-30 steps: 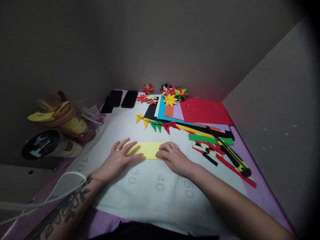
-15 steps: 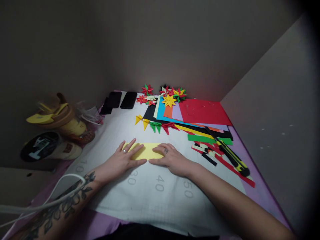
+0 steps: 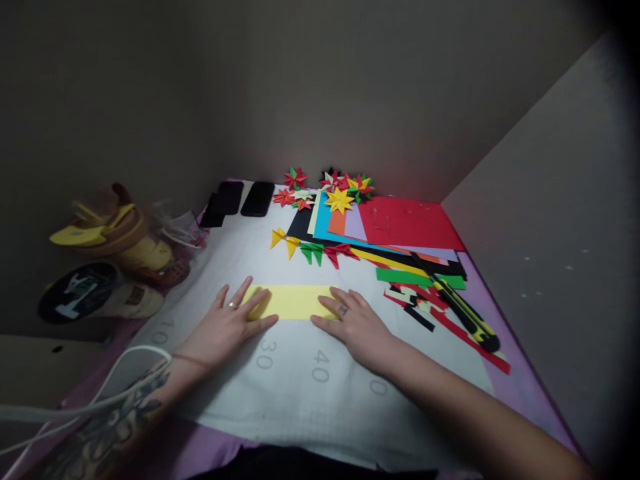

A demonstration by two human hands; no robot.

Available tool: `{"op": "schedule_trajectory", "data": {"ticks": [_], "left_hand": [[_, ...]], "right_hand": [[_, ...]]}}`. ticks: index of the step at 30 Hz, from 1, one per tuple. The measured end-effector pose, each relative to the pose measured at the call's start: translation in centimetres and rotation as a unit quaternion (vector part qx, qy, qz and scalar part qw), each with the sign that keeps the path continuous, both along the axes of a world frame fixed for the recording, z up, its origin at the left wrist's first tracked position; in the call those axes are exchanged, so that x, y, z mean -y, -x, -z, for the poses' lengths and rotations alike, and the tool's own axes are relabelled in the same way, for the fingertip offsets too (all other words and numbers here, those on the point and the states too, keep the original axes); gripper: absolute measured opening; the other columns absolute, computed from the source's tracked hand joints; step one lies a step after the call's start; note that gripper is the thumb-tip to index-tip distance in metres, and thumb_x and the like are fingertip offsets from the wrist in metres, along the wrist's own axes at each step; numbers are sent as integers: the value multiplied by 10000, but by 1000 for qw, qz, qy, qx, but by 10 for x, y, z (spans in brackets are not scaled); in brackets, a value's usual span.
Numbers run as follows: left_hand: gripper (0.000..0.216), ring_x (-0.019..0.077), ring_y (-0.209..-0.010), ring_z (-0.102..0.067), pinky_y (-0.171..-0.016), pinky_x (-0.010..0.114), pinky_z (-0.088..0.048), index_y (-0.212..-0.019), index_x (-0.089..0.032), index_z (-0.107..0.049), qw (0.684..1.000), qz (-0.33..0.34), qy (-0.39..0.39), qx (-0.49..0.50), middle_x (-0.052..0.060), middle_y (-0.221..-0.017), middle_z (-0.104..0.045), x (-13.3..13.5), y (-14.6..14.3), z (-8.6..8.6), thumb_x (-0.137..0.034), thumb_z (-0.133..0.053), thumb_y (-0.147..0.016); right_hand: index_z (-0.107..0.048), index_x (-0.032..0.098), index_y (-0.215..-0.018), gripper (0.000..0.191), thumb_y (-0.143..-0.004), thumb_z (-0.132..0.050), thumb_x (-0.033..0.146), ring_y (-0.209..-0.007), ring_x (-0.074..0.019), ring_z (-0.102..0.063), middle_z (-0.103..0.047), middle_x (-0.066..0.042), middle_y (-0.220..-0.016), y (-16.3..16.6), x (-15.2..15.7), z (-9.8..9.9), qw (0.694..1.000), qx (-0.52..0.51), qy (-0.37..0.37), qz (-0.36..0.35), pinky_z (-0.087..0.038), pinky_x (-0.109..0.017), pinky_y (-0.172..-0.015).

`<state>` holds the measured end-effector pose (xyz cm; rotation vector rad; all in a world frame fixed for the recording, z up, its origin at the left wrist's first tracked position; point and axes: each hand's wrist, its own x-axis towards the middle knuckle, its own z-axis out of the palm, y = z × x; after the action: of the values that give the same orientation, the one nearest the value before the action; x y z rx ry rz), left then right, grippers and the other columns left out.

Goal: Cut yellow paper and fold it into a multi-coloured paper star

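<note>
A folded yellow paper strip (image 3: 293, 301) lies flat on the white gridded cutting mat (image 3: 300, 373). My left hand (image 3: 225, 327), a ring on one finger, rests open with its fingers spread, the fingertips pressing the strip's left end. Over on the strip's right end my right hand (image 3: 353, 323) lies flat and open as well, fingers stretched across the paper's edge. Neither hand grips anything.
A stack of coloured paper sheets (image 3: 390, 230) lies at the back right, with folded paper stars (image 3: 340, 199) behind it and small folded points (image 3: 313, 250) in front. A yellow utility knife (image 3: 463, 310) and paper offcuts (image 3: 420, 303) lie right. Two dark phones (image 3: 245, 198) lie behind; caps (image 3: 100, 267) are left.
Both hands have slid apart along the yellow strip, the left one leftward and the right one rightward, so more of the paper's middle shows.
</note>
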<state>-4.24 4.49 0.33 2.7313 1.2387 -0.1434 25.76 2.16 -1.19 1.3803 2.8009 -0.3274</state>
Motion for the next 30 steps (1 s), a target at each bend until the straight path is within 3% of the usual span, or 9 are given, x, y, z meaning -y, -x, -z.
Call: {"op": "schedule_trajectory", "data": {"ticks": [6,12,17,20,23,26,30], "left_hand": [[587,428,-1359,-248,-947,722,-239,-1176,-369,-625,991,-115,-36,-54,57,-1401,-487,23,21,2,0,-415,-771],[606,413,-1345,-292,-953,654,-299,-1185,-288,-628,982,-146,-54,-104,72,-1404,-488,33,21,7,1,-441,-687],[486,395,-1313,-357,-950,594,-347,-1138,-204,-643,970,-208,-106,-68,119,-1345,-542,35,35,15,-47,-433,-728],[454,359,-1265,-424,-942,537,-387,-1135,-205,-625,965,-235,-119,-8,118,-1267,-600,34,41,14,-71,-441,-743],[304,294,-1105,-546,-921,467,-425,-1032,-221,-651,967,-218,-114,65,93,-1091,-676,28,29,8,-151,-442,-822],[235,245,-969,-578,-870,396,-453,-965,-206,-649,975,-165,-84,123,84,-1010,-673,20,8,2,-220,-433,-873],[202,225,-903,-575,-810,356,-453,-908,-200,-638,980,-126,-24,153,73,-933,-658,8,-14,-1,-233,-440,-883]], "right_hand": [[-584,232,-1254,428,-884,-447,67,-1346,-345,-316,-442,-102,-1425,-12,19,1,997,53,-29,57,-273,-561,-1043],[-602,163,-1228,448,-837,-442,15,-1324,-344,-351,-454,-114,-1414,-15,27,6,992,68,-61,92,-295,-543,-1030],[-627,171,-1193,444,-807,-459,31,-1270,-313,-411,-531,-98,-1353,-28,29,11,987,2,-104,126,-317,-490,-1025],[-630,163,-1173,382,-848,-439,107,-1203,-285,-461,-592,-110,-1268,-52,27,6,965,-21,-158,210,-348,-450,-1005],[-602,166,-1187,355,-880,-433,225,-1154,-296,-484,-589,-125,-1240,-90,22,-3,922,17,-185,339,-386,-442,-957],[-520,121,-1271,446,-873,-451,309,-1126,-349,-491,-564,-182,-1239,-127,17,-5,874,83,-172,446,-419,-455,-870],[-528,107,-1256,439,-884,-433,319,-963,-334,-574,-620,-193,-1103,-155,16,7,868,104,-112,473,-437,-418,-770]]}}
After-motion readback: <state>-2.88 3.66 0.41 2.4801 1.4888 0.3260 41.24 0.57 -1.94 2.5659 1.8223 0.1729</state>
